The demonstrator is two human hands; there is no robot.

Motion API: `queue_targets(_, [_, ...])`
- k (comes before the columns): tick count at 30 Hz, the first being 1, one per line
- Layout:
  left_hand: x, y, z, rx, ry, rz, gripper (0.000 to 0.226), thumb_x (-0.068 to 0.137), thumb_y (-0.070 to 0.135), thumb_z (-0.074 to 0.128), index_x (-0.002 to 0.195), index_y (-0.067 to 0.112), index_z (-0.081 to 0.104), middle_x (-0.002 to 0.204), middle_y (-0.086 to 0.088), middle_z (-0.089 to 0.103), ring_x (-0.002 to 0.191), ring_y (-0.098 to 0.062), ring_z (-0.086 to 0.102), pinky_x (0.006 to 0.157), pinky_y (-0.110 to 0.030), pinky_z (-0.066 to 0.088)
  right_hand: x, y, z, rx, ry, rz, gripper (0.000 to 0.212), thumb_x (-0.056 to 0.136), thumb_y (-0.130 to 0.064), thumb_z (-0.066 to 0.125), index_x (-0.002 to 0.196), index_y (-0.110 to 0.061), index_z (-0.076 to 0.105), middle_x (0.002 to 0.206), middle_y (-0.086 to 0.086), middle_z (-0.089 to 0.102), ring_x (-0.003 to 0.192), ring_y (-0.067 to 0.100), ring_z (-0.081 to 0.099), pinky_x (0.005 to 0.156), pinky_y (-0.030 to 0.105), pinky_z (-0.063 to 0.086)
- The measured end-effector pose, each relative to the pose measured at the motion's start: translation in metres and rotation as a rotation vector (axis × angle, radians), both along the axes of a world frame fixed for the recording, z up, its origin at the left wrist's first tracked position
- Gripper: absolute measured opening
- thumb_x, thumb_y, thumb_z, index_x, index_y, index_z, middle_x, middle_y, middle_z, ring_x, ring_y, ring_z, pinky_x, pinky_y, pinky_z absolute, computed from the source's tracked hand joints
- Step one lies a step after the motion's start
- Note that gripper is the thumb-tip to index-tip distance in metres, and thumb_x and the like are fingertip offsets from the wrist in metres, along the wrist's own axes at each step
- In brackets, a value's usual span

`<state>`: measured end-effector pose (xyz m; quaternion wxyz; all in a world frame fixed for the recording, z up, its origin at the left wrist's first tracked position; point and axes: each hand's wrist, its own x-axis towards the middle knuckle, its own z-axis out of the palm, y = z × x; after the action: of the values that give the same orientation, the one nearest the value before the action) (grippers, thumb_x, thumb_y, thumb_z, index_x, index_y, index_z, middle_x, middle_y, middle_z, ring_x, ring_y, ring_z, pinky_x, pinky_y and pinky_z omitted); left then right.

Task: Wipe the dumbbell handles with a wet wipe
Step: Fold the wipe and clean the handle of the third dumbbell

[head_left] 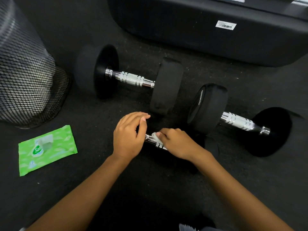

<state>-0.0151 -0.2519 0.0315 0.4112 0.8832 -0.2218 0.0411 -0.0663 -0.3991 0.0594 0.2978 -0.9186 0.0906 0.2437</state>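
Chrome knurled dumbbell handle (pixel 150 140), nearest of three, lying on black rubber floor (pixel 100 172): stiff, probably heavy, grippy under fingers; best steadied at one end. Soft, limp wet wipe (pixel 154 135) pinched onto it by right hand (pixel 176 144). Left hand (pixel 129 135) curved over handle's left end, grip impossible to tell. Green wipes pack (pixel 47 150) to the left, legible only "Sa" and "15"; barcode label (pixel 225 25) on black bench (pixel 183 34) unreadable.
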Motion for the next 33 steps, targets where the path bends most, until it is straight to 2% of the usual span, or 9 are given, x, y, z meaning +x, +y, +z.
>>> queue_targets(5, [0.000, 0.001, -0.001, -0.001, -0.004, 0.000, 0.036, 0.094, 0.026, 0.036, 0.102, 0.015, 0.070, 0.104, 0.006, 0.068, 0.106, -0.005, 0.056, 0.094, -0.031, 0.043, -0.016, -0.001, -0.002, 0.198, -0.120, 0.001, 0.033, 0.096, -0.025, 0.048, 0.128, -0.020, 0.050, 0.124, -0.001, 0.059, 0.112, 0.014, 0.054, 0.091, 0.024, 0.041])
queue_targets(8, [0.000, 0.001, -0.002, -0.007, -0.004, 0.001, 0.036, 0.094, 0.026, 0.037, 0.102, 0.015, 0.070, 0.104, 0.006, 0.068, 0.106, -0.006, 0.057, 0.094, -0.033, 0.044, -0.024, -0.008, -0.001, 0.203, -0.130, -0.016, 0.036, 0.095, -0.025, 0.050, 0.131, -0.022, 0.049, 0.127, -0.003, 0.056, 0.115, 0.013, 0.052, 0.094, 0.023, 0.040])
queue_targets(12, [0.000, 0.000, -0.002, -0.014, -0.006, -0.006, 0.035, 0.094, 0.025, 0.037, 0.102, 0.014, 0.070, 0.104, 0.005, 0.068, 0.105, -0.008, 0.058, 0.093, -0.037, 0.046, -0.003, 0.000, 0.002, -0.028, 0.035, 0.087, 0.032, 0.100, -0.034, 0.034, 0.111, -0.013, 0.055, 0.106, 0.010, 0.062, 0.097, 0.029, 0.059, 0.083, 0.041, 0.047])
queue_targets(15, [0.001, 0.000, -0.001, -0.017, -0.012, -0.008, 0.036, 0.094, 0.025, 0.037, 0.101, 0.014, 0.070, 0.104, 0.003, 0.069, 0.105, -0.009, 0.059, 0.092, -0.038, 0.047, 0.009, 0.010, 0.004, 0.045, 0.022, 0.093, 0.024, 0.100, -0.031, 0.036, 0.096, -0.014, 0.053, 0.097, 0.009, 0.059, 0.093, 0.029, 0.059, 0.079, 0.040, 0.047])
queue_targets(18, [0.001, 0.001, -0.003, -0.013, -0.016, -0.012, 0.036, 0.094, 0.025, 0.037, 0.102, 0.014, 0.070, 0.104, 0.004, 0.068, 0.105, -0.009, 0.058, 0.092, -0.038, 0.046, -0.004, 0.011, 0.004, 0.142, -0.082, 0.068, 0.027, 0.096, -0.024, 0.049, 0.122, -0.017, 0.050, 0.125, 0.003, 0.054, 0.114, 0.022, 0.053, 0.095, 0.036, 0.043])
queue_targets(20, [0.001, 0.001, -0.003, -0.013, -0.018, -0.010, 0.035, 0.094, 0.024, 0.037, 0.102, 0.014, 0.070, 0.104, 0.004, 0.068, 0.106, -0.009, 0.058, 0.093, -0.037, 0.046, -0.019, 0.007, 0.001, 0.102, -0.190, 0.055, 0.036, 0.092, -0.020, 0.054, 0.127, -0.020, 0.046, 0.131, -0.001, 0.050, 0.119, 0.017, 0.049, 0.097, 0.031, 0.041])
queue_targets(26, [0.001, 0.000, -0.003, -0.010, -0.015, -0.011, 0.036, 0.094, 0.024, 0.037, 0.103, 0.014, 0.070, 0.104, 0.004, 0.068, 0.106, -0.008, 0.058, 0.093, -0.033, 0.047, -0.020, 0.018, -0.005, 0.040, -0.299, -0.056, 0.031, 0.092, -0.027, 0.054, 0.121, -0.016, 0.049, 0.119, 0.003, 0.055, 0.108, 0.018, 0.053, 0.091, 0.031, 0.043])
queue_targets(29, [0.000, 0.001, -0.002, -0.009, -0.012, -0.005, 0.036, 0.094, 0.025, 0.037, 0.103, 0.014, 0.070, 0.104, 0.004, 0.068, 0.106, -0.006, 0.056, 0.093, -0.029, 0.045, -0.018, 0.032, -0.012, -0.024, -0.414, 0.049, 0.028, 0.087, -0.012, 0.059, 0.115, -0.009, 0.052, 0.112, 0.009, 0.057, 0.101, 0.023, 0.056, 0.088, 0.031, 0.045])
queue_targets(33, [0.000, 0.000, -0.001, 0.003, -0.003, -0.003, 0.036, 0.094, 0.026, 0.036, 0.104, 0.014, 0.069, 0.105, 0.005, 0.068, 0.107, -0.006, 0.056, 0.092, -0.022, 0.043, -0.033, 0.024, -0.015, -0.144, -0.518, 0.154, 0.045, 0.069, 0.000, 0.074, 0.110, -0.006, 0.057, 0.110, 0.011, 0.061, 0.097, 0.025, 0.063, 0.086, 0.034, 0.053])
